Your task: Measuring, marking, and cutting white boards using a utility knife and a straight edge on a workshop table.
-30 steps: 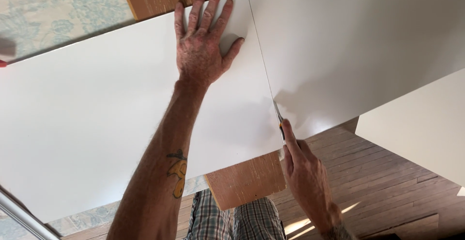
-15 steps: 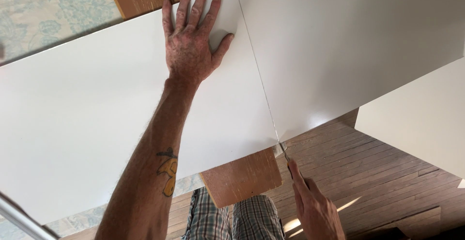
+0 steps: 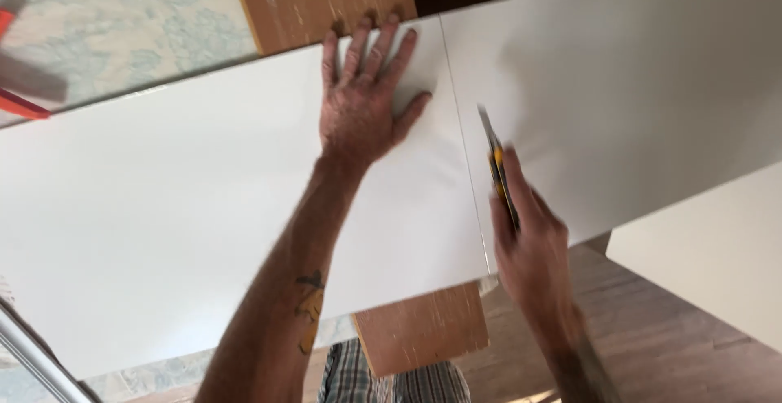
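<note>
I am pressing my left hand (image 3: 362,110) flat on a big white board (image 3: 163,208), palm down, fingers (image 3: 383,45) spread wide and reaching up to the board's far edge, thumb angled out to the right. The hand is holding nothing; it is only bearing down on the sheet.

My right hand (image 3: 529,248) is gripping a utility knife (image 3: 497,167) with a yellow and black body. My fingers are wrapped closed around the handle, and the index finger is lying along its top. The blade end is pointing away from me and resting on the board, just to the right of a thin straight line (image 3: 464,151) running across the board from the far edge to the near edge. That line is lying between my two hands, with the left hand just beside it on its left. The knife is blurred, so I cannot tell whether the tip is sitting in the line or slightly off it.

The board is lying across a brown wooden plank (image 3: 326,0), which is showing beyond the far edge above my left hand and again under the near edge by my legs. A second white panel (image 3: 709,265) is sitting lower at the right, apart from the board. Below it the wooden floor (image 3: 652,346) is showing. At the far left a patterned pale surface (image 3: 138,28) and a blurred red and grey thing (image 3: 24,85) are visible, and a metal tube (image 3: 32,362) is crossing the lower left corner.
</note>
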